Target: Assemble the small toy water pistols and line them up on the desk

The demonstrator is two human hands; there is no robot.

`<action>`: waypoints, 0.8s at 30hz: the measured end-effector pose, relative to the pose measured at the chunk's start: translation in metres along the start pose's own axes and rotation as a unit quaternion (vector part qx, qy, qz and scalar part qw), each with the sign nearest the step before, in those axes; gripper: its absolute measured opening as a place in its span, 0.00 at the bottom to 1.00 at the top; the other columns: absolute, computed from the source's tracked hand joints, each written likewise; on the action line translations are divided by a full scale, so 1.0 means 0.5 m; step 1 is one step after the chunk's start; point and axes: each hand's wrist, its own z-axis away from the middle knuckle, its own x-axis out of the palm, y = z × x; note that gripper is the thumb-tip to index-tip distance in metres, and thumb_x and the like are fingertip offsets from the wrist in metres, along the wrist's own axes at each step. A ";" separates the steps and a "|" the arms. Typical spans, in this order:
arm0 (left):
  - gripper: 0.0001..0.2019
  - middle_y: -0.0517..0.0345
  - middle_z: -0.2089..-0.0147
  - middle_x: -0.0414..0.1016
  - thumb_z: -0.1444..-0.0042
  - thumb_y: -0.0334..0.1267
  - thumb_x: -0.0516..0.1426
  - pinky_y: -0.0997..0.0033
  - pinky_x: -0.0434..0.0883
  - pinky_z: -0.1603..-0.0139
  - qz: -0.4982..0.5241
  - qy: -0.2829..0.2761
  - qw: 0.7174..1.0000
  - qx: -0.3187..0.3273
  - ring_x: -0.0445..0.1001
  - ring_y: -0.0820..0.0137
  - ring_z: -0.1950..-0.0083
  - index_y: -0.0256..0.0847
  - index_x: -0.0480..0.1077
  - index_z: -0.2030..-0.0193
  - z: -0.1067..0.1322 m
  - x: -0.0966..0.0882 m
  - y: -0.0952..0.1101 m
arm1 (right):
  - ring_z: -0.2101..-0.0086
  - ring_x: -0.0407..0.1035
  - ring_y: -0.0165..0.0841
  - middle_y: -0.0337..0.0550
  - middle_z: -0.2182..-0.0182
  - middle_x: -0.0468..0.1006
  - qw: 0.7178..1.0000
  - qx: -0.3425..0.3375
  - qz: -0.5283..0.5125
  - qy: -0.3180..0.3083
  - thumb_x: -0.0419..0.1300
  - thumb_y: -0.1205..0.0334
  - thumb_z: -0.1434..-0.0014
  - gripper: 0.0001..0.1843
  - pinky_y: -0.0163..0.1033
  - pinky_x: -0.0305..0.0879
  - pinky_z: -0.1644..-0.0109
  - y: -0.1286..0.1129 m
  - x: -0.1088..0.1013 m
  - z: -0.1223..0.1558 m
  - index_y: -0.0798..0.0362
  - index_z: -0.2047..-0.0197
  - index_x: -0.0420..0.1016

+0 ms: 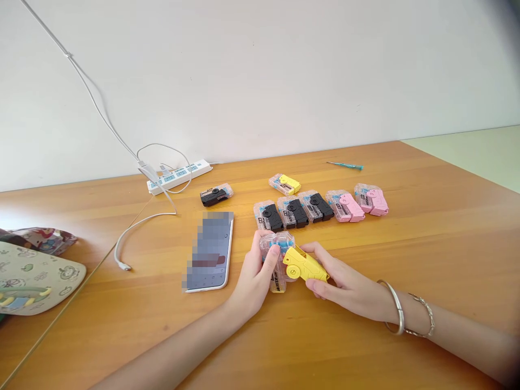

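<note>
A yellow and clear plastic toy water gun [306, 265], with blue parts inside and dark lettering on its clear side, is between my hands above the wooden table. My left hand [260, 268] is closed on its clear part, thumb on top. Around the yellow part my right hand [339, 276] is closed, with the thumb below and fingers behind. The yellow part is tilted away from the clear part. Just beyond, a row holds black water guns [296, 211] and pink water guns [345, 206]. Another yellow one [289, 184] lies behind that row.
A phone [209, 252] lies left of my hands, with a black water gun [215, 195] beyond it. Farther back are a white power strip [181, 177] and a loose white cable [122, 238]. A screwdriver [345, 165] lies at the back right; a patterned bag [40, 276] is at left.
</note>
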 end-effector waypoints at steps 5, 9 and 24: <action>0.11 0.63 0.69 0.66 0.37 0.48 0.46 0.74 0.66 0.68 -0.009 -0.018 1.000 -0.003 0.66 0.71 0.69 0.43 0.57 0.58 0.002 -0.001 -0.001 | 0.75 0.56 0.28 0.34 0.73 0.61 0.999 0.020 -0.049 -0.008 0.49 0.51 0.36 0.20 0.33 0.59 0.72 0.006 -0.003 0.002 0.50 0.44 0.54; 0.10 0.63 0.69 0.67 0.36 0.48 0.46 0.74 0.66 0.68 -0.012 -0.022 1.000 -0.001 0.67 0.71 0.69 0.44 0.57 0.57 0.005 -0.001 0.000 | 0.75 0.56 0.28 0.34 0.73 0.61 0.999 0.018 -0.046 -0.008 0.50 0.50 0.36 0.19 0.33 0.59 0.72 0.003 -0.005 0.001 0.50 0.46 0.57; 0.11 0.63 0.70 0.66 0.36 0.49 0.45 0.74 0.65 0.69 -0.007 -0.027 1.000 -0.008 0.65 0.71 0.71 0.44 0.58 0.58 0.008 0.002 0.004 | 0.70 0.60 0.30 0.40 0.65 0.67 0.999 0.016 -0.037 -0.016 0.50 0.50 0.36 0.18 0.35 0.61 0.69 -0.001 -0.004 0.000 0.48 0.46 0.57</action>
